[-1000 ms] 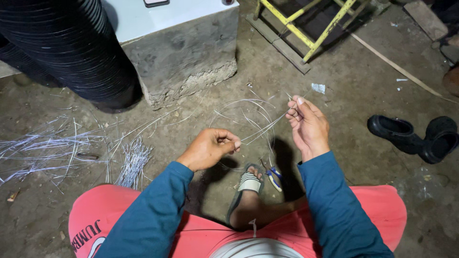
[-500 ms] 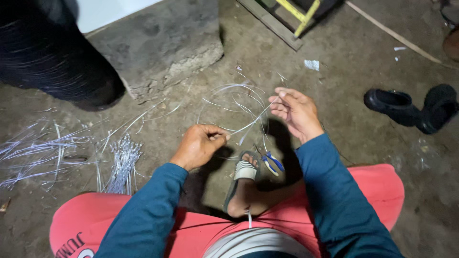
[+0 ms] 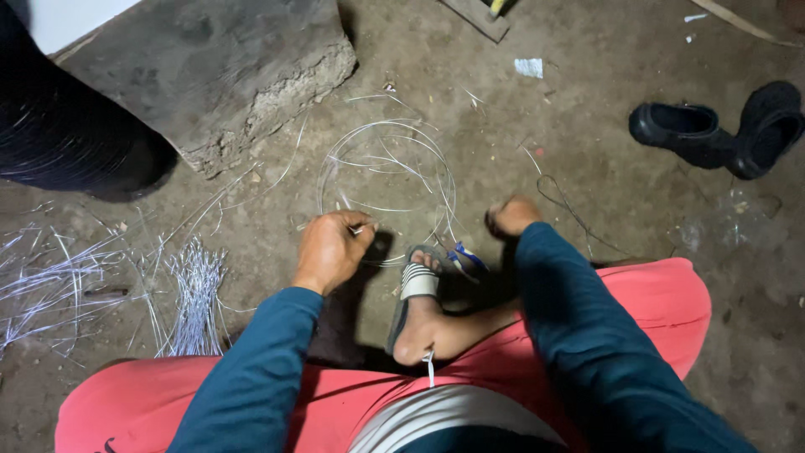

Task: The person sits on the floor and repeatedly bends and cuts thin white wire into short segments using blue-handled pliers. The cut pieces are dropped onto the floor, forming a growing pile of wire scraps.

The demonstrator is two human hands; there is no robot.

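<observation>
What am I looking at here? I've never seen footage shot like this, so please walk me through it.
The camera sits on a person's head and looks down, so you see their own arms in blue sleeves, their lap and one sandalled foot. There is no machine. The left hand pinches thin wire that loops out over the dirt floor. The right hand is closed and blurred; what it holds cannot be made out. To the left lies a bundle of cut wire pieces. Ahead are a rough concrete block and, at right, a pair of black shoes.
</observation>
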